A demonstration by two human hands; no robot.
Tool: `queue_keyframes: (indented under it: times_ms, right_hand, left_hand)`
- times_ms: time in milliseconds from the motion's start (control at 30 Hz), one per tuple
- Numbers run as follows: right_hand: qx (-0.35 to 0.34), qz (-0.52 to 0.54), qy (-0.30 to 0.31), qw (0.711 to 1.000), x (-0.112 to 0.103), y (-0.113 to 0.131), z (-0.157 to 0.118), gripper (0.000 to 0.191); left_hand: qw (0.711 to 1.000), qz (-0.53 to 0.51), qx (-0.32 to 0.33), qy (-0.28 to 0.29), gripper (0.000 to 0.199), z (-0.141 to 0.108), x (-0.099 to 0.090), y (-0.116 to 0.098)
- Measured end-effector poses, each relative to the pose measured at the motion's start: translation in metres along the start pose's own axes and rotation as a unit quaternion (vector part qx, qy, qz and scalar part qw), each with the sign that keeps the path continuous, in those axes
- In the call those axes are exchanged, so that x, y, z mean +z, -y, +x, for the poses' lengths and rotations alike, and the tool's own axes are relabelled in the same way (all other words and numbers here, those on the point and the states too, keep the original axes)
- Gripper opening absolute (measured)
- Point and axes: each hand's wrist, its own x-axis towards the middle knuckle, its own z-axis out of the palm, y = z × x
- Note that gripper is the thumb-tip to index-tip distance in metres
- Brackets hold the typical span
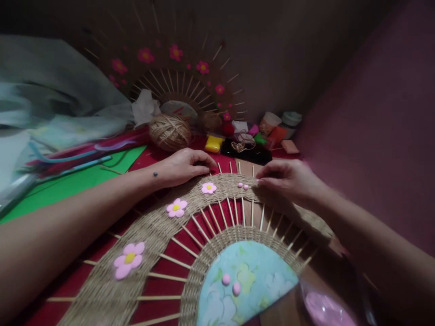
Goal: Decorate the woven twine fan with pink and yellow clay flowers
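A fan of woven twine bands on thin wooden sticks (149, 231) spreads in front of me, with pink clay flowers (129, 258) and small pink balls (243, 186) on its outer band. My left hand (183, 167) is at the band's far edge, fingers curled and closed around a stick end there. My right hand (292, 179) is in a pinch just right of the small pink balls, fingertips at the band; what lies between them is too small to make out. Two loose pink balls (231, 284) lie on the pale blue floral half-circle (248, 267) at the fan's centre.
A twine ball (170, 131), a yellow clay packet (214, 144), and cups (270, 122) stand beyond the fan. Another fan with brighter pink flowers (176, 53) leans behind. Green sheet (84, 181) and pale fabric (57, 86) lie left. A pink clay bag (328, 310) sits front right.
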Motion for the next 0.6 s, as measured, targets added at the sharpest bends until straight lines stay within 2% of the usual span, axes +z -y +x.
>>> queue_keyframes:
  times_ms: [200, 600]
  right_hand:
    - [-0.053, -0.045, 0.013, 0.998, 0.02, -0.009, 0.009, 0.012]
    - [-0.084, -0.048, 0.001, 0.995, 0.026, -0.002, 0.008, 0.011]
  left_hand:
    - [1.0, 0.004, -0.002, -0.006, 0.025, 0.0, 0.001, -0.002]
    - [1.0, 0.006, 0.002, -0.01, 0.027, 0.0, 0.002, -0.002]
